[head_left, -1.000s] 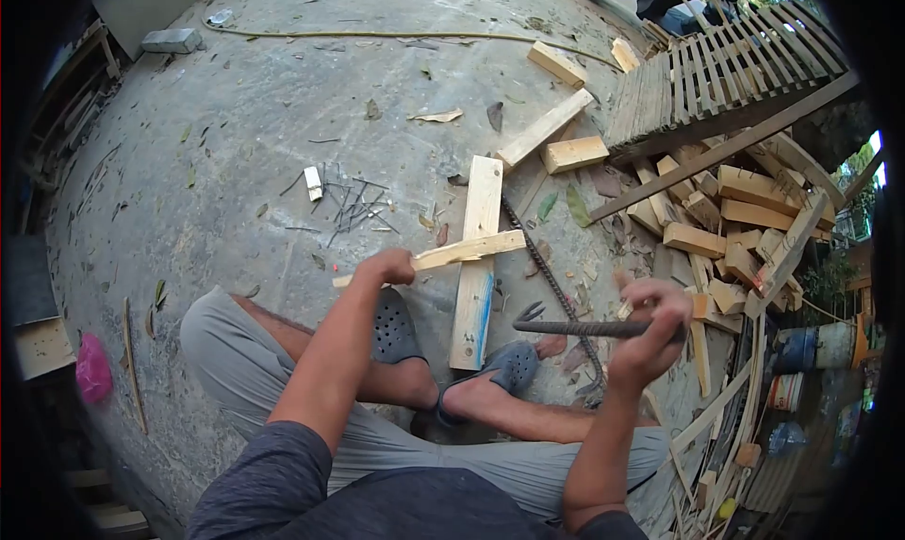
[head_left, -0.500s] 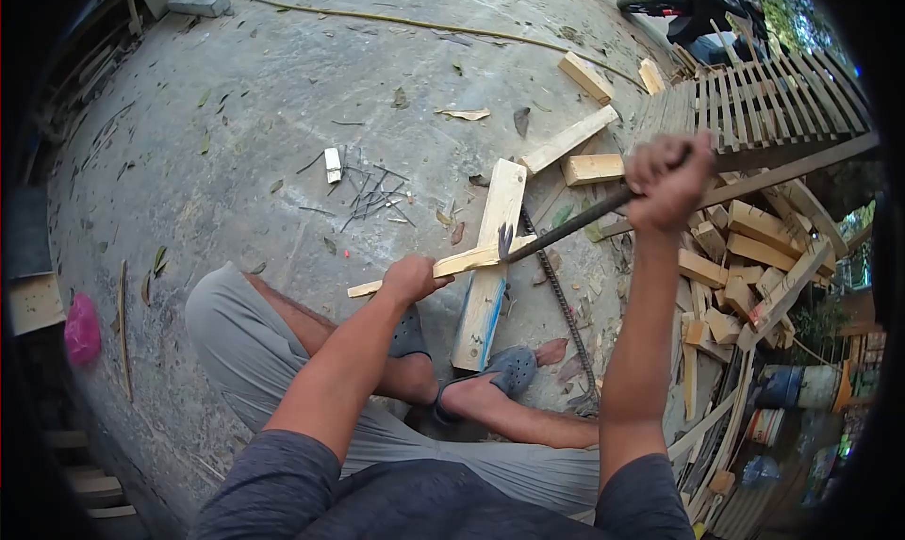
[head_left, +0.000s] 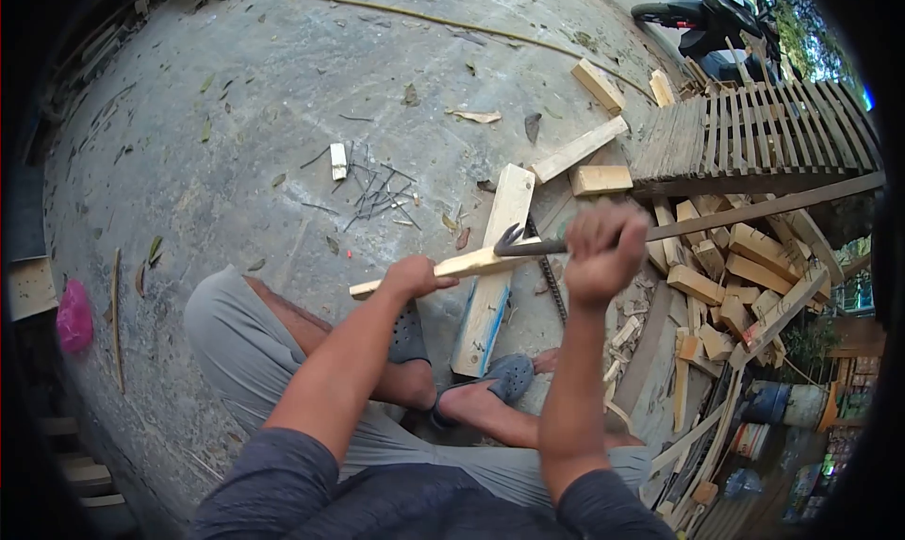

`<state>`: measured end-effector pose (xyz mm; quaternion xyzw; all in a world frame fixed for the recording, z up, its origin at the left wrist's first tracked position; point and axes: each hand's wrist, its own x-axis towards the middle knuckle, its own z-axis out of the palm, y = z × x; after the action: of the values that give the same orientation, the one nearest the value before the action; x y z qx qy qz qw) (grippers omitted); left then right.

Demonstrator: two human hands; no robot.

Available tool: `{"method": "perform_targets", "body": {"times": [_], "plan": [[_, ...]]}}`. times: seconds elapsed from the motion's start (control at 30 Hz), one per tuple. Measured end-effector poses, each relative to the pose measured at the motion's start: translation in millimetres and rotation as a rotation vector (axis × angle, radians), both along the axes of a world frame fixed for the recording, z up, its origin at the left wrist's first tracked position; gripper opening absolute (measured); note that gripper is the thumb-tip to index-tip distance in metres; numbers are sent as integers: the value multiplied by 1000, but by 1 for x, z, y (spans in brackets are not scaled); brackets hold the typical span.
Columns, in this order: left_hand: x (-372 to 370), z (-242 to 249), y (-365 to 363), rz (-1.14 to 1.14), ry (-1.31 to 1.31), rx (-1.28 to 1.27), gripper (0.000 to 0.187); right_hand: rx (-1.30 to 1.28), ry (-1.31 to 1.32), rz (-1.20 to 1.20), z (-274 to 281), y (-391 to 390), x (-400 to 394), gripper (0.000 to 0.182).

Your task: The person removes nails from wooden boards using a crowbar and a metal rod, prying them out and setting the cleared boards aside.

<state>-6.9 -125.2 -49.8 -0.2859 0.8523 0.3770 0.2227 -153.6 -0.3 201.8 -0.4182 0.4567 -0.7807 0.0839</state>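
My left hand (head_left: 415, 278) is closed around a thin wooden strip (head_left: 471, 262), which lies across a thicker wooden block (head_left: 483, 319) with blue marks on its side. My right hand (head_left: 608, 248), a little blurred, grips a dark crowbar (head_left: 542, 248). The forked claw of the crowbar rests at the strip's right end, above the block. Beyond the block, on the concrete, bent nails (head_left: 377, 201) are heaped beside a small white piece (head_left: 337, 161).
Cut wood pieces (head_left: 754, 257) are piled at the right, below a slatted wooden panel (head_left: 754, 135). A ribbed steel rod (head_left: 551, 287) lies beside the block. A motorbike (head_left: 712, 22) stands at upper right, and a pink bag (head_left: 74, 316) lies at left.
My right hand has swung down and toward me with the crowbar, whose shaft is now nearly level across the view. My left hand keeps its hold on the strip.
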Motion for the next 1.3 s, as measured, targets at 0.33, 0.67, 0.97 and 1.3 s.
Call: {"method": "perform_targets", "body": {"times": [0.33, 0.67, 0.97, 1.3], "plan": [[5, -6, 35, 34, 233, -304, 54, 274, -242, 288, 40, -13, -74, 55], [-13, -7, 37, 53, 250, -314, 54, 421, -256, 334, 50, -38, -109, 52], [-14, 12, 42, 31, 308, -332, 54, 176, 309, -234, 16, 23, -13, 36], [-7, -13, 29, 67, 165, -239, 63, 232, 559, -310, -19, 71, 86, 43]]}}
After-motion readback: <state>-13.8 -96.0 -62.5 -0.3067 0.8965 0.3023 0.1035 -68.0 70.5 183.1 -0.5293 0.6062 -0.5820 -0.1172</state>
